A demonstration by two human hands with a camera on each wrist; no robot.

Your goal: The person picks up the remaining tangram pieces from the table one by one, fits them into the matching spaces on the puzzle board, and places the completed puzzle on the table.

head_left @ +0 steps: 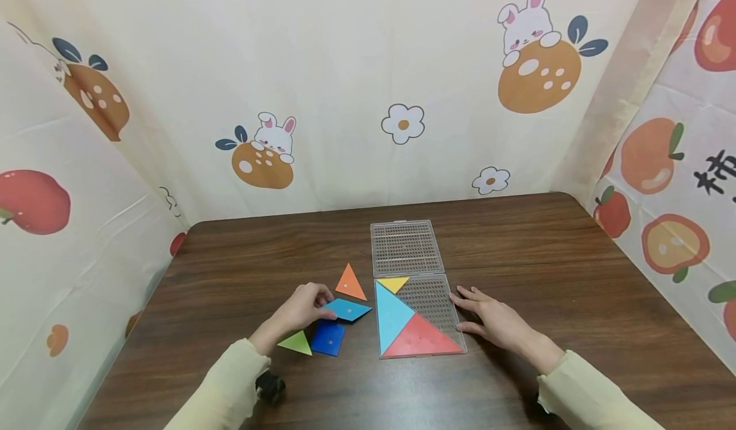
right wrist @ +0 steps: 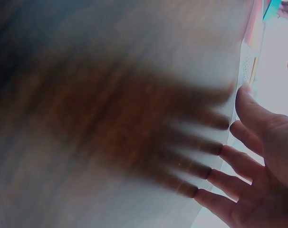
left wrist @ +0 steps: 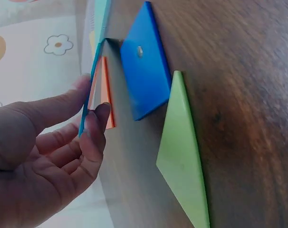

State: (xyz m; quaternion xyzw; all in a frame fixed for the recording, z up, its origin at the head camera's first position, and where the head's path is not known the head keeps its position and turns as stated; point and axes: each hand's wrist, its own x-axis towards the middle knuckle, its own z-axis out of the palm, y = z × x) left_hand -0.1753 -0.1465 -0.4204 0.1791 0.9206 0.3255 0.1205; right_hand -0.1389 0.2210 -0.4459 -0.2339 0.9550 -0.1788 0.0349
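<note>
My left hand point(head_left: 303, 308) pinches a blue parallelogram tangram piece point(head_left: 352, 310) between thumb and fingers, tilted just above the table. In the left wrist view the piece point(left wrist: 92, 71) shows edge-on. To its right lies a clear gridded case point(head_left: 438, 308), whose near half holds a light blue triangle point(head_left: 391, 315), a red triangle point(head_left: 422, 340) and a yellow triangle point(head_left: 393, 284). At the case's right edge, my right hand point(head_left: 497, 321) rests with fingers spread and fingertips touching the rim or the table beside it; which of these, I cannot tell.
An orange triangle point(head_left: 349, 284) lies behind the held piece. Nearer me are a dark blue square point(head_left: 328, 340) and a green triangle point(head_left: 296, 342), close together. The case's gridded lid half point(head_left: 406, 249) lies unfolded toward the back of the wooden table point(head_left: 276, 248). Printed curtains surround the table.
</note>
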